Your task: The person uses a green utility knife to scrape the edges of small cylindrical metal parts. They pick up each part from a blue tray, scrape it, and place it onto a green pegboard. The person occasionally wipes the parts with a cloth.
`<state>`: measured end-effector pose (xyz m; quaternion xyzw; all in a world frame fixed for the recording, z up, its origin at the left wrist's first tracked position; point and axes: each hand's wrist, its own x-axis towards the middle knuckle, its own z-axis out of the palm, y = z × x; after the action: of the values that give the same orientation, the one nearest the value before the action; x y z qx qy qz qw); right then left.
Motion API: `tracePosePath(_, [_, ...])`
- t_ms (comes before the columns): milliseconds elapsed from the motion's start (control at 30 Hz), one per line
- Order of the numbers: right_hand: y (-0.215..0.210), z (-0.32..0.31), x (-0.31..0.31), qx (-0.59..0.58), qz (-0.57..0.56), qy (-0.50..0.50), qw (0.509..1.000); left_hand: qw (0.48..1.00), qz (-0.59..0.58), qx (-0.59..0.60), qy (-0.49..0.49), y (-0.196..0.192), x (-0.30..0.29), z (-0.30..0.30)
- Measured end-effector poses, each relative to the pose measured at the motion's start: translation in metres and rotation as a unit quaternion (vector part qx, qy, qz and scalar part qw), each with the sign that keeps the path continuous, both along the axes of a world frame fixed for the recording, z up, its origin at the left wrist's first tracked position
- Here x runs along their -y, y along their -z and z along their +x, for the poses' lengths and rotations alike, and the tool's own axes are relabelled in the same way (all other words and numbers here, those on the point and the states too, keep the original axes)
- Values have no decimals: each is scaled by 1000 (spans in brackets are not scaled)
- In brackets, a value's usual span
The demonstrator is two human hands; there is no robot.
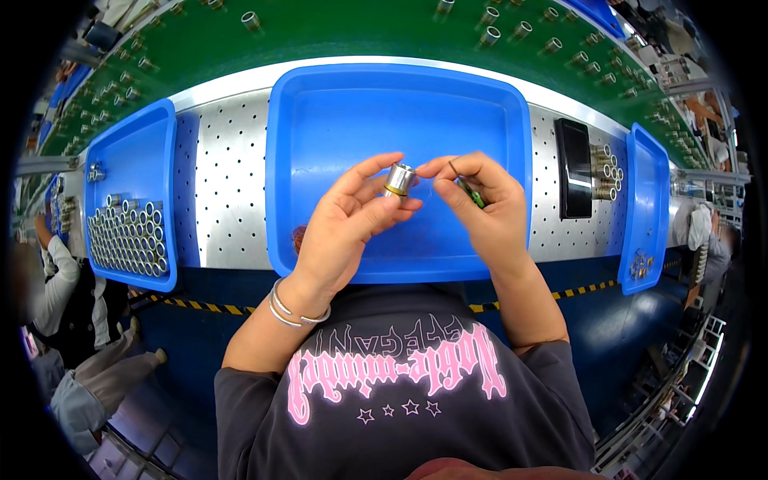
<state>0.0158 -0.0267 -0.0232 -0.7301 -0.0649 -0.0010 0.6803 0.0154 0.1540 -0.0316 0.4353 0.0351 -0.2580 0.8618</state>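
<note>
My left hand [348, 220] pinches a small silver metal cylinder with a brass ring [398, 180] over the large blue tray [320, 120] in the middle. My right hand [480, 204] is right beside it, fingertips almost touching the cylinder, and grips a thin green tool [472, 194] between thumb and fingers. Two silver bangles [292, 308] circle my left wrist. The blue tray under my hands looks bare apart from a small dark object [299, 237] near its left wall.
A blue tray [132, 152] at left holds several rows of upright silver cylinders [128, 240]. At right lie a black flat block [574, 168], a cluster of cylinders [606, 172] and a narrow blue tray [644, 208]. A green belt [352, 28] carries more parts behind. Other people stand at both sides.
</note>
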Motion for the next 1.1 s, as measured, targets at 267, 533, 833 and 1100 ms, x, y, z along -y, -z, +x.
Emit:
tracePosePath(267, [-10,-4,-7,81,-69,-13,994,997,49,52,2,4,1,-1])
tracePosePath(533, [-13,-7,-5,142,-106,-12,984,986,109,129,9,3,2,-6])
tracePosePath(833, [-23,-2,8,99,-73,121,985,991,83,106,-2,-3,0,-5])
tracePosePath(1100, [-21,-5,1,158,-227,-8,961,991,65,97,-65,-7,4,-3])
